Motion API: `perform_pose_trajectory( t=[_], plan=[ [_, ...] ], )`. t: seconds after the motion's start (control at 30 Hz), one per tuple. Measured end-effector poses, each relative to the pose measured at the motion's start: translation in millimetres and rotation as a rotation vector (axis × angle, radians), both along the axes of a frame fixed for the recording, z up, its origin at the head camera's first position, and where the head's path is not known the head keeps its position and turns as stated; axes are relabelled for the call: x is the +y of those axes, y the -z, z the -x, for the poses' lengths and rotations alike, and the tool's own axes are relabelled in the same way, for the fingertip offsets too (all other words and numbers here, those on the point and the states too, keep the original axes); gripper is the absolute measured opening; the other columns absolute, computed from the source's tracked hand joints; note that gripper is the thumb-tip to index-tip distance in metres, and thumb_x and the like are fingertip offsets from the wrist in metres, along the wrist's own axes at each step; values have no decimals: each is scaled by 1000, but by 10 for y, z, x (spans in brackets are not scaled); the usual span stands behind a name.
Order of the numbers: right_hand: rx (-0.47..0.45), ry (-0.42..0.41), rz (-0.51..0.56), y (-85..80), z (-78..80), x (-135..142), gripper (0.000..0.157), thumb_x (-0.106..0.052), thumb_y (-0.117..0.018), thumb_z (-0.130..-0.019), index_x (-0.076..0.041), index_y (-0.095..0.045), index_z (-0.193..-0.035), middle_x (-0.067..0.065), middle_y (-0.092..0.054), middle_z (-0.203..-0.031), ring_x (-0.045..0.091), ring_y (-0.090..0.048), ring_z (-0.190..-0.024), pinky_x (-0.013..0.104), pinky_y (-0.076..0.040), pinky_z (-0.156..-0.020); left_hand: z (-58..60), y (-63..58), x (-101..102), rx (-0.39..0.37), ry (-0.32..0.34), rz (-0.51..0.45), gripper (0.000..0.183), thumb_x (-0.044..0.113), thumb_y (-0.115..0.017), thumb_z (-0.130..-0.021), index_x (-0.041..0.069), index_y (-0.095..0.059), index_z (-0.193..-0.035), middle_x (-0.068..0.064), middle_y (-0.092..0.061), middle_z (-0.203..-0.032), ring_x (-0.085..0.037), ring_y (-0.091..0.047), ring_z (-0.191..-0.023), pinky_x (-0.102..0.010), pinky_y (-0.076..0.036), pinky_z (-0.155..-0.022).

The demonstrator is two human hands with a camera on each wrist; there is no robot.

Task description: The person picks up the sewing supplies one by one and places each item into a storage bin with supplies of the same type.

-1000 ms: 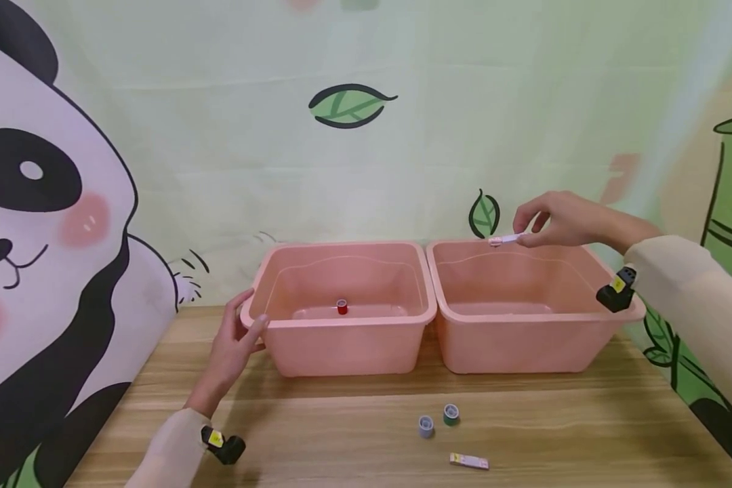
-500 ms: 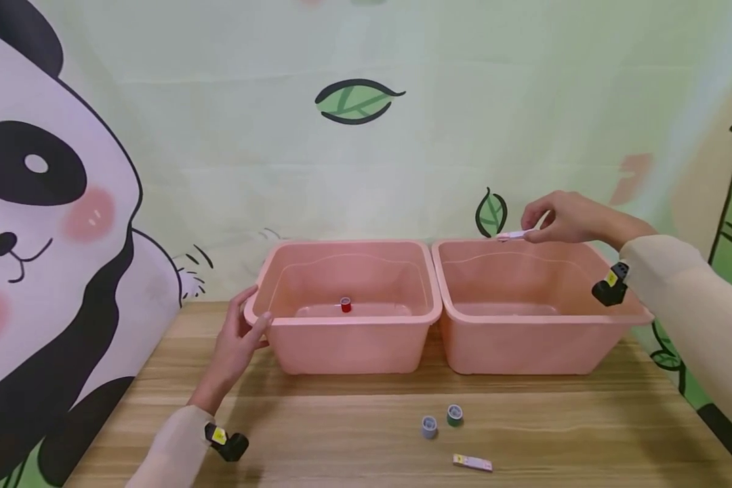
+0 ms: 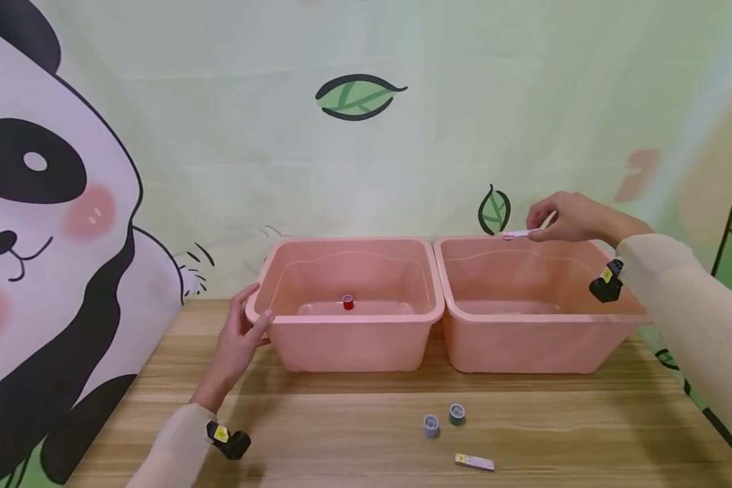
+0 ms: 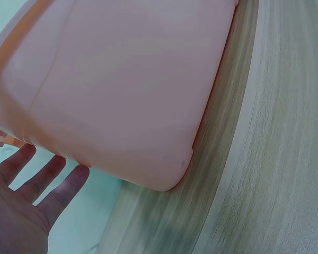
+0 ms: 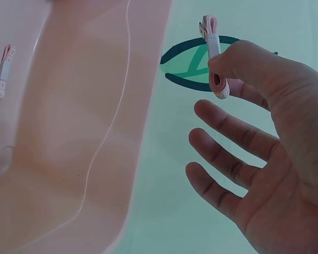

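My right hand pinches a folded tape measure between thumb and index finger, the other fingers spread apart. It is above the back of the right pink bin, near its far rim. A second folded tape measure lies on that bin's floor in the right wrist view. My left hand grips the left corner of the left pink bin, thumb over the rim and fingers along its outer side. Inside the left bin stands a small red spool.
In front of the bins, a grey-blue spool and a green spool stand on the wooden table. A folded pink-and-white strip with a yellow end lies nearer. The bins stand side by side before a printed cloth backdrop.
The head view has shifted slightly. My right hand keeps the tape measure pinched above the right bin, its tilt a little changed. The left hand stays on the left bin.
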State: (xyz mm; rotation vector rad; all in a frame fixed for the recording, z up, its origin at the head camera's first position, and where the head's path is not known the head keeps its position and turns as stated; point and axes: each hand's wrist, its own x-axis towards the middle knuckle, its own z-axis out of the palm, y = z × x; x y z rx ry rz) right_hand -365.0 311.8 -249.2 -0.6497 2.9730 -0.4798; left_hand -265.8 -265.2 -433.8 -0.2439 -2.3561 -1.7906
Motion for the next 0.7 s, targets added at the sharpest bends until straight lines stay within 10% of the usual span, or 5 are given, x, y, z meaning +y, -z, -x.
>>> perform_pose_trajectory(
  t=[0.7],
  plan=[
    [-46,56,-14,179,107,38,10,-21,-76,-94,-13,-71,-92,10,-70,-104,32,-60,-99,46,-54,-82,-70,-17,-6,0,8,-23,65,24,-56,-107,29,-22,-162,-17,-33,-162,-37,-50,-134,-54,-58,-91]
  ],
)
